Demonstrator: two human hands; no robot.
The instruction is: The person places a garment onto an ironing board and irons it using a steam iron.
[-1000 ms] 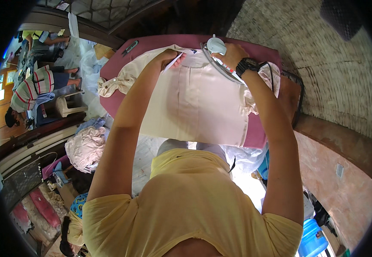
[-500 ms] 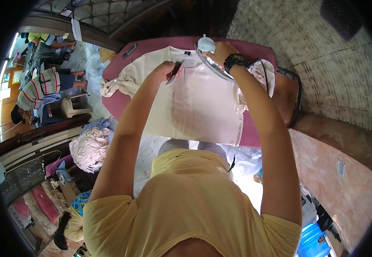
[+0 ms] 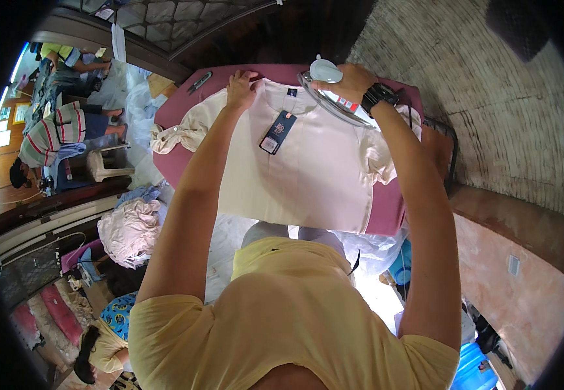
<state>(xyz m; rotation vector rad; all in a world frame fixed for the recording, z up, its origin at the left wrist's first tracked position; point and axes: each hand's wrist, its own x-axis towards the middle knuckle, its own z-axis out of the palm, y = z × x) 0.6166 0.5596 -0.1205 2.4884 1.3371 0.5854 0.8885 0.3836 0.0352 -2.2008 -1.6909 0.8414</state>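
A cream short-sleeved shirt (image 3: 295, 182) lies spread on a maroon-covered ironing board (image 3: 386, 211), its neckline at the far side. My right hand (image 3: 353, 83) grips a steam iron (image 3: 345, 107) with a pale, rounded water tank; it rests at the shirt's right shoulder. My left hand (image 3: 241, 92) lies at the left shoulder beside the neckline, fingers apart and holding nothing. A dark hang tag (image 3: 277, 132) lies face up on the chest, below the collar. The right sleeve is partly hidden behind my forearm.
A small dark-handled tool (image 3: 200, 82) lies at the board's far left corner. Left of me is a heap of pale pink cloth (image 3: 130, 231). Other people sit to the left, one in a striped top (image 3: 57, 133). A stone-faced wall (image 3: 522, 253) stands on the right.
My left hand has let go of the hang tag, which now lies flat on the shirt, and has moved up and left to the shoulder. The iron has shifted slightly right.
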